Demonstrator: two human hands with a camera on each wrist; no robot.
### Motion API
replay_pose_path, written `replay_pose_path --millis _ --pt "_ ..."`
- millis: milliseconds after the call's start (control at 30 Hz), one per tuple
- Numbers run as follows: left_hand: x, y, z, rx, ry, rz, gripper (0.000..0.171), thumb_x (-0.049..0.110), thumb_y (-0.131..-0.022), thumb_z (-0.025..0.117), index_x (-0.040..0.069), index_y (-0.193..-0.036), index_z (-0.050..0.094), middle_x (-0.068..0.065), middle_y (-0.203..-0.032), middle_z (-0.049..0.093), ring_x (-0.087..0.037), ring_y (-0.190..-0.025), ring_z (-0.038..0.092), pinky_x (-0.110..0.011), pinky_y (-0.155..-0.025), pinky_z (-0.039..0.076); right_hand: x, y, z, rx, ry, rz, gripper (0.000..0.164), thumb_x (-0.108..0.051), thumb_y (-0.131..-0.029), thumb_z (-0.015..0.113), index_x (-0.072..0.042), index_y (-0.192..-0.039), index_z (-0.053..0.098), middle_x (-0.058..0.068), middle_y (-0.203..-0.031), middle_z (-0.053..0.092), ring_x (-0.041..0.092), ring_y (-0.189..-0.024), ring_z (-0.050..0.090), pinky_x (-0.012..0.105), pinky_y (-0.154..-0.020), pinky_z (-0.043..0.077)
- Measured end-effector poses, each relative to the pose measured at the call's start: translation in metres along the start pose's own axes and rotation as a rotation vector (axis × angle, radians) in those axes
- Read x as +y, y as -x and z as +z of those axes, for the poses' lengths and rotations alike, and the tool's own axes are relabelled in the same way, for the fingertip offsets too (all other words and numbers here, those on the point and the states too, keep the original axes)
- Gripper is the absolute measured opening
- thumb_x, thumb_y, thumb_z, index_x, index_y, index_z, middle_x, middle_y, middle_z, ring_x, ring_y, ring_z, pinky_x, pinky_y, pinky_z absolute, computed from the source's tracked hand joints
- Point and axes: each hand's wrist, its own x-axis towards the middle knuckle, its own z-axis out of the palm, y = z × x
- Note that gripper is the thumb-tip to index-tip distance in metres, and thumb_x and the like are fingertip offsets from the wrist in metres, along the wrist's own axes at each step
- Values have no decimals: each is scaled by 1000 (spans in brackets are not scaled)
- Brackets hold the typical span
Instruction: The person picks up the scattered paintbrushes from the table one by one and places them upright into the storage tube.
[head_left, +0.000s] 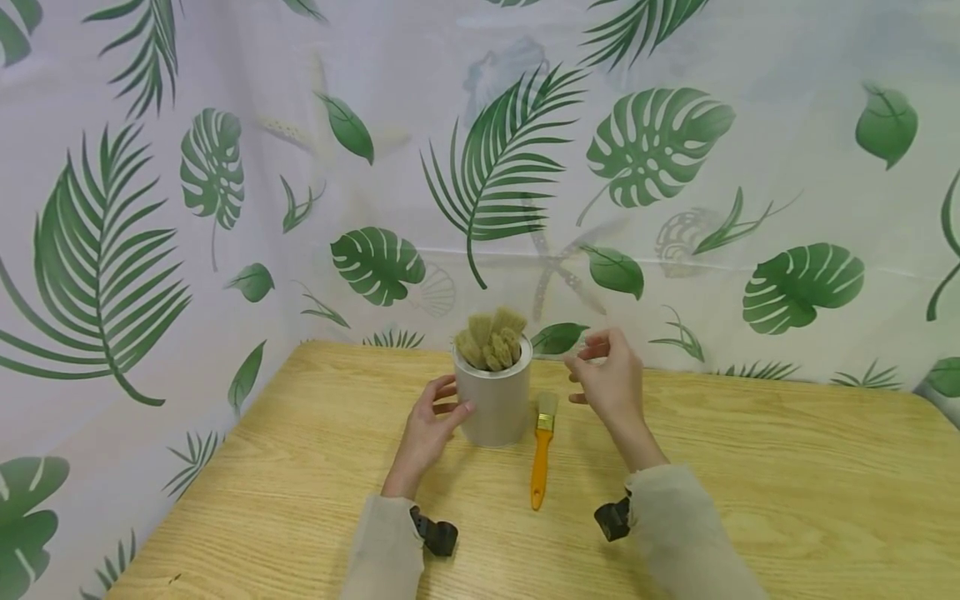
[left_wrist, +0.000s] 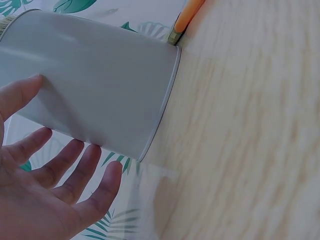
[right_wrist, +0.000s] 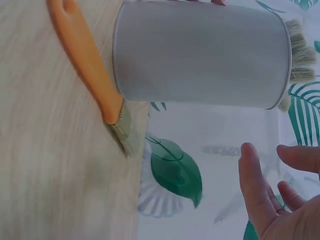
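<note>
A light grey can [head_left: 495, 408] stands upright on the table, with several pale bristle heads [head_left: 491, 340] sticking up out of its rim. My left hand [head_left: 431, 425] is at the can's left side. In the left wrist view, its thumb lies against the grey wall and the spread fingertips [left_wrist: 94, 150] are right at the can's edge. To the right of the can, a paintbrush [head_left: 540, 458] with an orange handle lies on the table, bristles pointing away from me. Raised beyond the paintbrush, my right hand [head_left: 611, 379] has its fingers loosely bent, with nothing held between them.
The wood-grain table [head_left: 262, 483] reaches back to a white curtain [head_left: 480, 150] printed with green leaves, close behind the can. Another stretch of that curtain hangs along the left side. Each wrist carries a small black camera [head_left: 438, 536].
</note>
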Motion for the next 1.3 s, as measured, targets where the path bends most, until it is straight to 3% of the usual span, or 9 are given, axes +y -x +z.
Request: replay_pose_path --millis 300,433,600,833,1100,1300 --pt "0 0 0 4 -11 -1 56 18 -99 68 1 -148 45 -24 -139 53 -42 -121 55 -50 -87 53 18 6 -7 -89 -28 186 34 1 -93 67 7 -120 47 21 -107 54 16 -68 68 32 -52 58" --pt "0 0 1 3 -9 -3 56 18 -99 67 1 -148 45 -24 -139 53 -42 -121 55 -51 -87 53 26 10 -6 -126 -25 252 37 1 -93 68 8 -122 47 24 -110 54 23 -73 69 34 -54 59" --pt "0 1 1 -1 -2 -8 56 18 -100 67 1 -148 45 -24 -140 52 -42 -121 54 -51 -86 54 35 13 -1 -166 -19 311 39 0 -93 68 9 -123 45 26 -110 53 28 -74 68 36 -54 60" --pt "-3 1 2 -2 -3 -9 56 18 -99 67 1 -148 45 -25 -139 52 -43 -121 55 -52 -86 54 49 13 4 -228 48 398 39 -1 -93 69 9 -122 44 28 -103 63 23 -67 68 35 -52 59" --pt "-3 2 1 -3 0 -6 57 19 -100 68 1 -148 44 -25 -140 52 -43 -122 54 -52 -86 54 57 17 9 -292 30 467 42 -3 -93 69 7 -124 42 26 -101 60 24 -71 67 35 -54 59" --pt "0 2 0 -4 3 -1 57 20 -100 67 2 -149 44 -24 -141 52 -41 -122 54 -52 -86 53 58 16 16 -305 57 466 43 4 -88 71 6 -122 44 22 -94 61 21 -65 64 32 -53 58"
